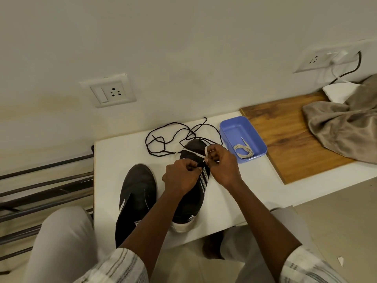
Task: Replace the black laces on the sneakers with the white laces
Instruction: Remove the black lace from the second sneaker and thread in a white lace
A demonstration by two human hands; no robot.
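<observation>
1. A white wall socket sits on the wall at the left, above a small white table.
2. On the table's left part lies the left sneaker, black, with no lace in it, toe pointing away from the person.
3. Beyond it the black laces lie loose in tangled loops on the tabletop, near the wall and just behind the toe of the other shoe.
4. The left hand is closed in a pinch over the middle of the right sneaker, its fingers pressed at the eyelet area.
5. A white lace crosses the front of that sneaker and loops up to the right hand, which is closed, pinching the lace end between thumb and fingers just beside the left hand.
6. Right of the hands, a blue plastic tray rests on the table with a second, coiled white lace inside its near end.
7. Further right a wooden board carries a crumpled grey-brown cloth.
</observation>
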